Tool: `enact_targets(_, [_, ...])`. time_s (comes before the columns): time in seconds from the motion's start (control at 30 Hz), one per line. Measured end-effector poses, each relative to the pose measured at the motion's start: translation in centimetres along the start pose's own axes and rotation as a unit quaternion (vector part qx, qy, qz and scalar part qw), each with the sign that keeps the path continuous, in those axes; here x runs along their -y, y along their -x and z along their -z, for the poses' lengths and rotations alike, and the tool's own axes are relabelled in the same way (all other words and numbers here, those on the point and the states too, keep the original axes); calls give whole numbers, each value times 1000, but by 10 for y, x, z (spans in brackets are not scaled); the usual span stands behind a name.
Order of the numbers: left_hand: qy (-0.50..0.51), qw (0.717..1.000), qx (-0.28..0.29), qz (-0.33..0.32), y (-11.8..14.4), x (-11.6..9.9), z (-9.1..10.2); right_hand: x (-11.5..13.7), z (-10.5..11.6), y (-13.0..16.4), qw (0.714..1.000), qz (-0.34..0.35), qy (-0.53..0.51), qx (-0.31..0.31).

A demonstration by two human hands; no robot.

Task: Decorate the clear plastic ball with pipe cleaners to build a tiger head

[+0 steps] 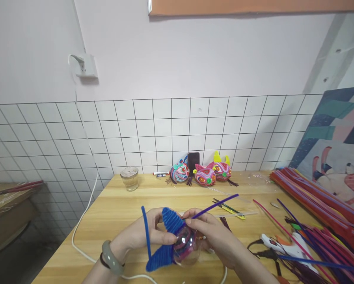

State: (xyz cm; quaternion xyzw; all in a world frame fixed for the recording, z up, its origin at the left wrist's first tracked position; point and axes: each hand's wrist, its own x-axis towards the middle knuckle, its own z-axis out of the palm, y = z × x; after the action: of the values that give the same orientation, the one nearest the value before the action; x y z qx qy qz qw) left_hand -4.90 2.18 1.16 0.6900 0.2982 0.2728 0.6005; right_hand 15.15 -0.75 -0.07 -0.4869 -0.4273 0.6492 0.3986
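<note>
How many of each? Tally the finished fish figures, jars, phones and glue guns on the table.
Finished fish figures: 3, the first, second and third lined up along the wall
Glass jar: 1
Phone: 1, leaning on the wall
Glue gun: 1
Total: 6

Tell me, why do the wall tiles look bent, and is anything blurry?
Head view: the wide lens bows the tile lines outward toward the edges; light is soft and even, without harsh glare; the hands with the clear ball look slightly soft.
</note>
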Motion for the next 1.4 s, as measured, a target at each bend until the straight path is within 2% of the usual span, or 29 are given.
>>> enact_targets(0.23, [5, 1000, 8, -3, 0, -2, 0, 3, 0, 2, 1000, 10, 1, -6])
enact_targets(0.43, [11, 999, 40, -27, 1, -2, 1, 6, -1, 5, 1000, 16, 1, -3])
enact_targets(0.73, [8, 1000, 10, -16, 1, 4, 1, 3, -1, 4, 1000, 16, -4, -3])
enact_targets(1.23, [-8, 1000, -3, -12, -2, 0, -2, 6, -3, 7, 1000, 19, -9, -10])
enact_targets(1.4, [10, 1000, -10, -7, -3, 1, -4, 0, -4, 2, 1000, 19, -16, -15])
